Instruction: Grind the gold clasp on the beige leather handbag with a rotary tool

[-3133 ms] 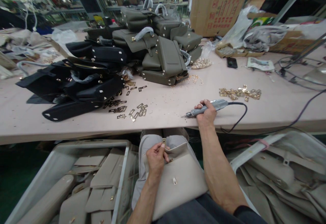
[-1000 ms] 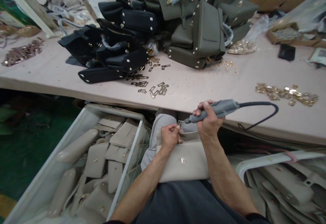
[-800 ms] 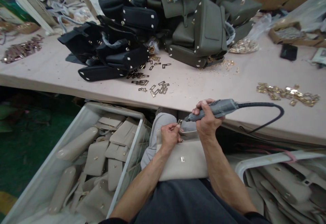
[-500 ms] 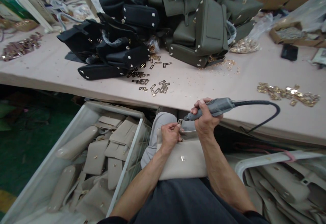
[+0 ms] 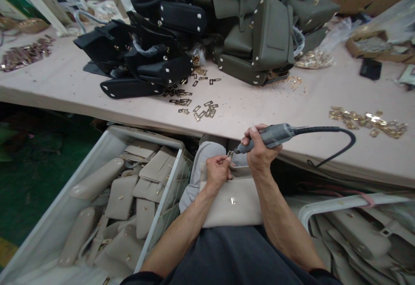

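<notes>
Your left fingers were closed in a pinch on a small metal frame (image 5: 230,153) at the upper edge of the pale bag (image 5: 232,211), your left hand (image 5: 218,170) held low over it. Your right hand (image 5: 262,151) was wrapped around the gray screwdriver (image 5: 275,134), fingers curled shut about its body, its tip right by the frame; whether they touched, you could not tell. The bag lay across your lap, its flap side up with a small metal fitting showing. The cord (image 5: 352,140) looped from the tool's back end.

Beyond your hands, the tabletop (image 5: 253,112) carried loose metal plates (image 5: 205,110), a heap of gold pieces (image 5: 368,121) toward the right, and piled black bags (image 5: 142,60) beside olive bags (image 5: 272,34). Below its edge, a plastic bin (image 5: 162,138) of pale bags stood to your left, and a second bin (image 5: 343,203) of them to your right.
</notes>
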Demonstrator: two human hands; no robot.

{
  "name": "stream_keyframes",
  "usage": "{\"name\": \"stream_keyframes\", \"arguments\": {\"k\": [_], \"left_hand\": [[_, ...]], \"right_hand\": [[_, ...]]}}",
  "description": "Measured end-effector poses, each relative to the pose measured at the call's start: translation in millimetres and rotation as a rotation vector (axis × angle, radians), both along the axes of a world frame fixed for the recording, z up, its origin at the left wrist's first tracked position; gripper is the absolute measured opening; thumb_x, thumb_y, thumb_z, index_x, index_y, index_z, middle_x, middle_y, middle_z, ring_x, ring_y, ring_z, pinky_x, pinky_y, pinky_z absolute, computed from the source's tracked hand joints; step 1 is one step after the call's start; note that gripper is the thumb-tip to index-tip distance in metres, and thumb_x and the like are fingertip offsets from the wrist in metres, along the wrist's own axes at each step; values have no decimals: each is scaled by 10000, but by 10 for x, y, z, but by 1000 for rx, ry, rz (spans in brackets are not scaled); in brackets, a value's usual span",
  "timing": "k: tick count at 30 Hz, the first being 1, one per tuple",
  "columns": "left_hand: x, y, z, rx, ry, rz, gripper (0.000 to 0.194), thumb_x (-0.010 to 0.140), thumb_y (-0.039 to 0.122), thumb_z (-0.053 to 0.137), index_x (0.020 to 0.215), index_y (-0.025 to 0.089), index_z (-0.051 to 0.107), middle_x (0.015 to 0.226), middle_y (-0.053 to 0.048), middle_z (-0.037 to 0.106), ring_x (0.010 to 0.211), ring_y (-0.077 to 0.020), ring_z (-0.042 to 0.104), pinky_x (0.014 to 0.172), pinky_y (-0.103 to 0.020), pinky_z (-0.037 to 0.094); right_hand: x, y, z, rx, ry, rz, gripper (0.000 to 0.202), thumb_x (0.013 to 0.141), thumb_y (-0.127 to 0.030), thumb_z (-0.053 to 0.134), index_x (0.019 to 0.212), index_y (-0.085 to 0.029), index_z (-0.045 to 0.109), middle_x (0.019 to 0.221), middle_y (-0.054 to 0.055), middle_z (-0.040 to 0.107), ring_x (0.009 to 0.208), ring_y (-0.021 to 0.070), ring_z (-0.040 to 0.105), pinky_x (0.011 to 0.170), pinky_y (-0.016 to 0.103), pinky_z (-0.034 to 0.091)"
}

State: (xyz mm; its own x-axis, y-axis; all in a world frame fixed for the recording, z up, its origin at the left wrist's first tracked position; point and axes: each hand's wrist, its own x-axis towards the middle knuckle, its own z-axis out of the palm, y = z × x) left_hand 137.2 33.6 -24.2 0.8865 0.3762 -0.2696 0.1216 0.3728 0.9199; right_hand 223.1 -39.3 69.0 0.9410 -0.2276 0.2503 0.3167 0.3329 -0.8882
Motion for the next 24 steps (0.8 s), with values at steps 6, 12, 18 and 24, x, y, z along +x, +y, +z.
{"name": "stream_keyframes", "arguments": {"k": [6, 12, 18, 24], "left_hand": [[-12, 12, 11, 18, 0, -18, 393, 790, 469, 772, 815, 80, 722, 709, -108, 726, 314, -102, 476, 299, -198, 302], [-17, 22, 1, 41, -15, -36, 387, 805, 479, 759, 777, 96, 713, 696, -103, 721, 318, -101, 475, 297, -197, 299], [-5, 29, -47, 12, -6, -31, 377, 797, 460, 771, 805, 87, 718, 696, -100, 721, 306, -104, 472, 281, -197, 291], [2, 39, -109, 5, -11, -26, 351, 801, 421, 772, 826, 75, 719, 675, -101, 716, 290, -111, 465, 259, -196, 284]], "right_hand": [[-74, 46, 35, -78, -1, 43, 246, 886, -372, 823, 912, -194, 656, 747, 4, 624, 503, 134, 567, 497, 239, 525], [-135, 71, 66, -151, -31, 109, 291, 879, -410, 842, 910, -192, 652, 734, 3, 617, 504, 143, 572, 476, 241, 514], [-161, 46, 82, -164, -22, 166, 315, 851, -417, 869, 915, -187, 663, 722, 7, 612, 505, 149, 574, 464, 241, 515], [-156, 2, 72, -165, -25, 220, 279, 858, -402, 860, 924, -203, 675, 746, 6, 628, 511, 152, 577, 450, 245, 520]]}}
